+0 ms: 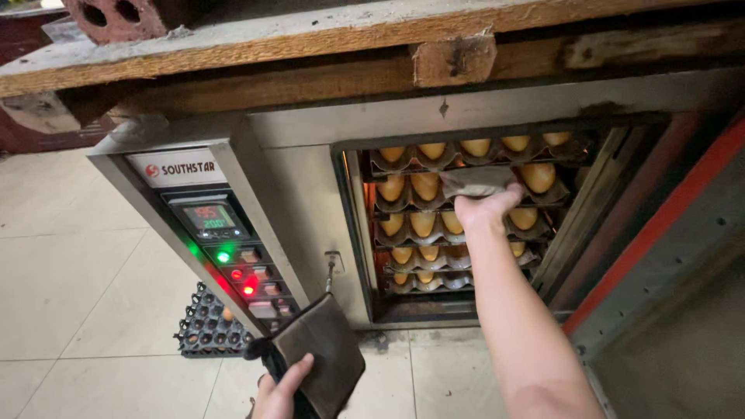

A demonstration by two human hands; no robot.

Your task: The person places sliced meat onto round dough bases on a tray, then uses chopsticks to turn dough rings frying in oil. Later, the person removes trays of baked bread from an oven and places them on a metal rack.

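An open steel oven (303, 178) holds several racks of golden buns in dark moulded trays (423, 225). My right hand (485, 208) reaches into the oven and grips a grey cloth pad (473, 181) pressed against a tray on an upper rack. My left hand (281, 390) is low at the bottom edge and holds a dark folded cloth pad (326, 353) in front of the oven's lower left corner.
The oven's control panel (225, 248) with a lit display and green and red lights is on the left. The open oven door (667, 256) stands at the right. A black plastic crate (206, 326) lies on the tiled floor. Wooden planks (310, 46) and a brick (124, 19) rest on top.
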